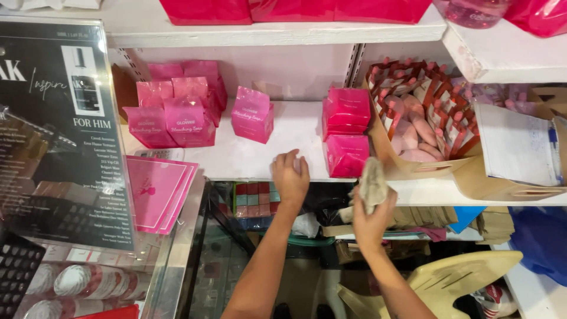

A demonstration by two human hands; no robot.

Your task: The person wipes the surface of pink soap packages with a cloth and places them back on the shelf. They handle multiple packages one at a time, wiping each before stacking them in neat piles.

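We see the left hand [290, 175] resting knuckles-up on the white shelf [248, 156], fingers curled in and holding nothing that shows; it lies between the lone pink pouch [253, 114] at far left of it and the stack of pink boxes [345, 131] to its right, touching neither; the right hand [371, 217] is nearer and lower, just below the shelf's front edge, closed around a crumpled grey cloth [372, 183] that sticks up from the fist; the cloth's top sits just beside the lowest pink box, and we cannot tell whether they touch; further left on the shelf a cluster of pink pouches [177, 109] stands in rows against the back wall; to the right of the boxes a cardboard tray [413, 168] leans tilted, with pale pink oval pieces inside red-and-white dividers; right of that a notepad [515, 145] with a blue pen lies in another cardboard box; at near left a dark display sign [56, 130] stands upright, with pink cards [156, 192] fanned beside it on a glass surface [177, 260].
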